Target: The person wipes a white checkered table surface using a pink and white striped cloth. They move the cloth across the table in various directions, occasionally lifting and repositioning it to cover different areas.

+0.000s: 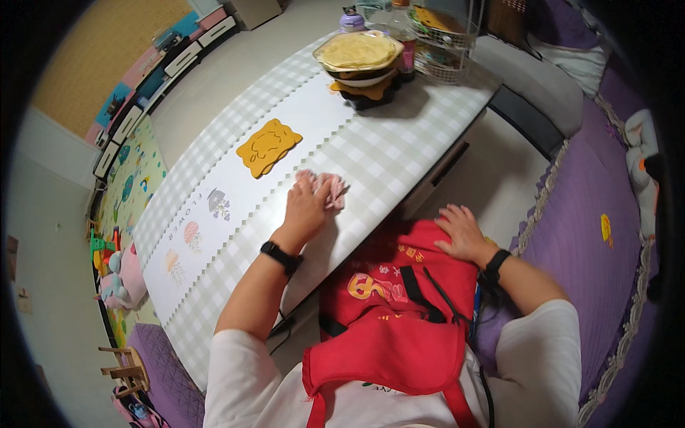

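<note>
My left hand [306, 213] grips a crumpled pink cloth [336, 191] pressed on the checked tablecloth [369, 155], near the table's long edge. Just beyond the cloth lies a flat mustard-yellow mat [268, 147] with wavy edges and dark line markings. Off the table, my right hand [461, 232] rests with its fingers spread on the red apron [423, 241] over my lap; nothing shows in it. Both wrists wear black bands.
At the table's far end, stacked dishes topped by a plate of flat pale rounds [359, 51] stand beside a bottle [404, 40] and a tiered wire rack [441, 53]. A purple-covered sofa [583, 257] is at the right, a small wooden stool [128, 369] at the lower left.
</note>
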A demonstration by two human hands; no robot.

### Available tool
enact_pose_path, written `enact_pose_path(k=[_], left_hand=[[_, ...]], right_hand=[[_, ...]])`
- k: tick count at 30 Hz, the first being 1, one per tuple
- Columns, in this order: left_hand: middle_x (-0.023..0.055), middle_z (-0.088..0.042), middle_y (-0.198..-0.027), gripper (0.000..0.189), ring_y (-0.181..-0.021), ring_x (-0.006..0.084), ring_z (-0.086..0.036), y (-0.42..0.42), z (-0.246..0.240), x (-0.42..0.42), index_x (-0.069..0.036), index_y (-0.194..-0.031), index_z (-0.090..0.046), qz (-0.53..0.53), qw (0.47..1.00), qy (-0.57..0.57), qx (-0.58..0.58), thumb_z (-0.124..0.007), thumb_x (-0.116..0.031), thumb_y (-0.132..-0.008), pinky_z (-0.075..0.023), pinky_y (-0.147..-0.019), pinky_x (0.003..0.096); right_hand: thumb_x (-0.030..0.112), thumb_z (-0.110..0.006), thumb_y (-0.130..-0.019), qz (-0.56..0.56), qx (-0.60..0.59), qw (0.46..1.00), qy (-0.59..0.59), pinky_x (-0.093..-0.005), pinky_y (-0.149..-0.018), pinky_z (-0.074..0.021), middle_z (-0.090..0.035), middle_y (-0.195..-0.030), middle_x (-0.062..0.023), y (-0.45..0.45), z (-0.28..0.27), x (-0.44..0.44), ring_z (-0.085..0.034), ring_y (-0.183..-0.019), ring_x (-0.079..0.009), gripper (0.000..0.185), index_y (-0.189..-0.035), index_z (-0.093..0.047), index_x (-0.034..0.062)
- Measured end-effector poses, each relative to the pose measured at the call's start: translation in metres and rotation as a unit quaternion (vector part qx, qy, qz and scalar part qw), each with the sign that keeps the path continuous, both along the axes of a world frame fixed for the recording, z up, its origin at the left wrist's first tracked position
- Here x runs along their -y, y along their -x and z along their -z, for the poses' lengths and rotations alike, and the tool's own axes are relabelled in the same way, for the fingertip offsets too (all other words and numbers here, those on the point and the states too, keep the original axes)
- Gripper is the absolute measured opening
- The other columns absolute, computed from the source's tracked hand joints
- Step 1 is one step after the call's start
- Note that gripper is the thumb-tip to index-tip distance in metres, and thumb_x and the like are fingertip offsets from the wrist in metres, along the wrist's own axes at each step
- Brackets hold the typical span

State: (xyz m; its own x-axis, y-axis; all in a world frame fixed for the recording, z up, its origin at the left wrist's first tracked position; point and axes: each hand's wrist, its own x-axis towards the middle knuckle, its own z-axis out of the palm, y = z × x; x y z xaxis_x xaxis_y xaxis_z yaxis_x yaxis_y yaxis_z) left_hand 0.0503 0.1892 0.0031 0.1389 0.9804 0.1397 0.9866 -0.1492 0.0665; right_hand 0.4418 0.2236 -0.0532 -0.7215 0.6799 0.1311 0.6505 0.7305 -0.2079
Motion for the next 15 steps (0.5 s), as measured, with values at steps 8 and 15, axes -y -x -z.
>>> enact_pose_path(k=[8, 15], left_hand=[[0.0350, -0.041, -0.132, 0.051, -0.119, 0.0487, -0.044, 0.002, 0.018, -0.132, -0.017, -0.133, -0.048, -0.002, 0.996, -0.037, -0.075, -0.053, -0.036, -0.086, -0.0369, -0.096, 0.0532], [0.0310, -0.035, -0.140, 0.058, -0.135, 0.0461, -0.025, 0.035, 0.011, -0.220, -0.020, -0.138, -0.042, -0.181, 0.977, 0.113, 0.002, -0.045, -0.048, -0.087, -0.0219, -0.106, 0.0526]], right_hand=[[0.023, -0.068, -0.071, -0.024, -0.058, 0.998, -0.014, -0.0469, -0.100, -0.0341, -0.060, -0.111, -0.0111, -0.001, 0.000, -0.002, -0.051, -0.113, -0.0294, 0.030, -0.096, -0.065, 0.0066], [0.022, -0.067, -0.070, -0.021, -0.055, 0.998, 0.002, -0.0457, -0.099, -0.0344, -0.060, -0.111, -0.0103, 0.005, -0.007, -0.009, -0.052, -0.112, -0.0285, 0.029, -0.095, -0.064, 0.0066]])
